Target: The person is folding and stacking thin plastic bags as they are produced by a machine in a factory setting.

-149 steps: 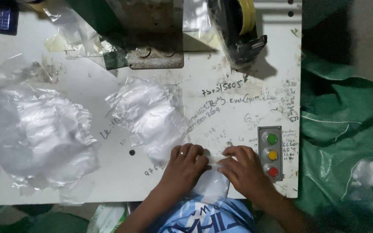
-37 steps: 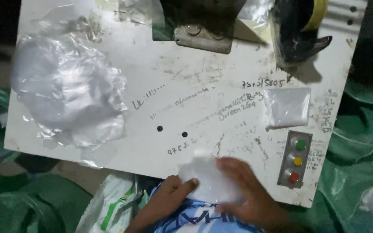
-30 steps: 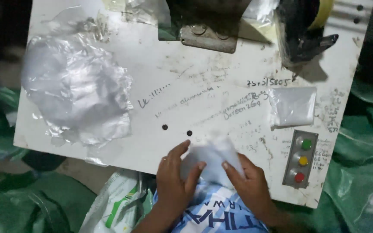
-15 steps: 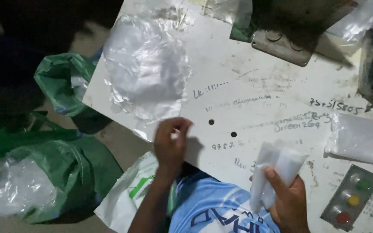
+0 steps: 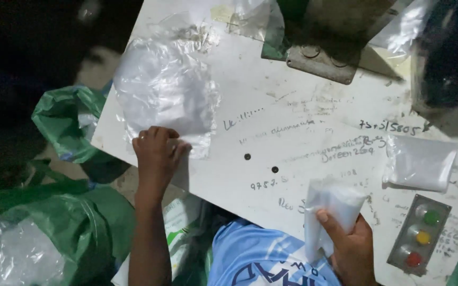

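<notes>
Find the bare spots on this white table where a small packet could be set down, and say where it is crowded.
Bare room lies mid-table, between the stack of clear bags under the left hand and the filled packet on the right. Crowded: the far edge by the metal bracket, and the near right corner around the button box and right hand holding a white packet.

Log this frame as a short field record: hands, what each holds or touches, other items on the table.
left hand: fingers curled on the near edge of the clear plastic bag stack
right hand: grips a folded white packet, held upright at the table's near edge
table: white, scribbled top
other items: packed clear pouch lying flat at right; button box with green, yellow and red buttons; metal bracket at the far side
floor: green bags at left
</notes>
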